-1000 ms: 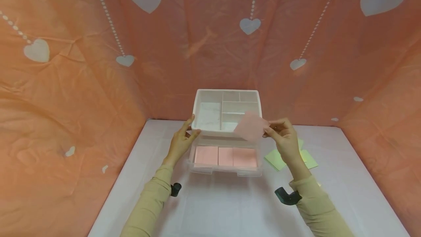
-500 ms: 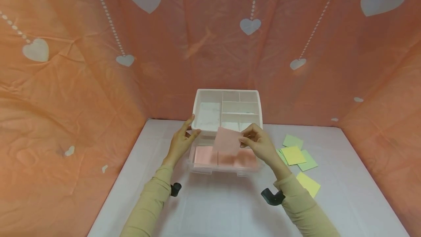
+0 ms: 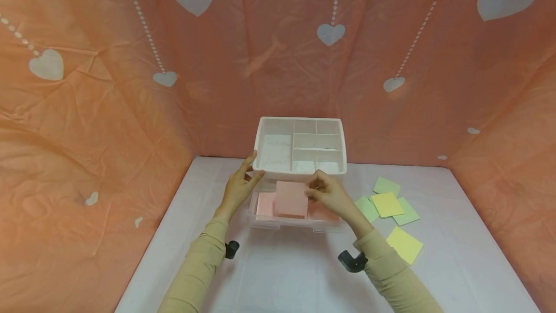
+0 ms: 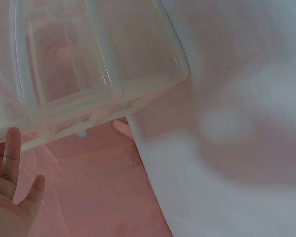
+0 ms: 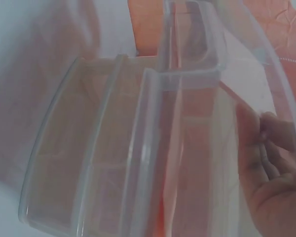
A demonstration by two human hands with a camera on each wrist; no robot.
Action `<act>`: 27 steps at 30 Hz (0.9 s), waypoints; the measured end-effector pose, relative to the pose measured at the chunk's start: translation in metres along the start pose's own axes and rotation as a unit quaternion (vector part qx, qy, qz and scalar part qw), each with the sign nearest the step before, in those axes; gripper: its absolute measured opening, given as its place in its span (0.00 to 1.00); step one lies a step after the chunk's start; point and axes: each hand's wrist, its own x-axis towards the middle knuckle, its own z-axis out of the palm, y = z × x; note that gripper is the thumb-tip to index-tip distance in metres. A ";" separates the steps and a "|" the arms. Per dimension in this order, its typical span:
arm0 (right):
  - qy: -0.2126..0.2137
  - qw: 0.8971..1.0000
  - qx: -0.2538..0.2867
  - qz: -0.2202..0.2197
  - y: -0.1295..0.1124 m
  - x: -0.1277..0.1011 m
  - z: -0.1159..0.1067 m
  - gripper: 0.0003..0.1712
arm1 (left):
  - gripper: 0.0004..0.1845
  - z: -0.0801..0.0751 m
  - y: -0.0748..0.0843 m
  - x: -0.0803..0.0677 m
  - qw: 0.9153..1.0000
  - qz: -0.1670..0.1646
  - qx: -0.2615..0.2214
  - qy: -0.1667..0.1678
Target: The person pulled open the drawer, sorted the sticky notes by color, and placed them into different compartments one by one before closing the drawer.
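Note:
A storage box with a white compartment tray (image 3: pixel 275 168) on top stands mid-table in the head view. Its clear front drawer (image 3: pixel 265 223) is pulled out and has pink sticky notes (image 3: pixel 264 205) inside. My left hand (image 3: pixel 238 190) holds the tray's left front corner, thumb at the front and forefinger along the side. My right hand (image 3: pixel 332 192) pinches a pink sticky note pad (image 3: pixel 290 198) by its right edge, above the drawer's middle. This pad covers part of the notes below. In the right wrist view, the clear drawer wall (image 5: pixel 148 128) stands before my fingers.
Several green (image 3: pixel 367 208) and yellow sticky notes (image 3: pixel 405 245) lie on the white table (image 3: pixel 295 274) right of the box. Orange cloth (image 3: pixel 278 71) with white hearts hangs behind and at both sides. Each forearm wears a black wrist camera (image 3: pixel 353 261).
My right hand has carried the pink pad left and down, from the tray's right front corner to the drawer. The pad has turned squarer to the drawer. My left hand stays put.

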 end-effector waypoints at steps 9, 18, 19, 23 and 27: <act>-0.031 0.999 -0.028 -0.006 0.003 -0.001 0.004 0.07 | 0.33 0.000 0.000 -0.001 1.000 -0.002 -0.003 -0.003; -0.010 0.995 -0.101 0.011 0.000 -0.001 0.005 0.06 | 0.33 0.001 -0.001 0.000 1.000 -0.004 -0.007 -0.003; -0.003 0.993 -0.117 0.010 0.000 -0.001 0.005 0.06 | 0.33 0.001 -0.001 0.000 1.000 -0.004 -0.007 -0.004; 0.023 0.983 -0.183 -0.018 0.001 -0.001 0.005 0.05 | 0.33 0.000 0.000 0.000 1.000 -0.003 -0.006 -0.002; 0.031 0.975 -0.217 -0.033 0.001 -0.002 0.007 0.06 | 0.33 0.001 0.001 0.000 1.000 0.001 -0.008 0.002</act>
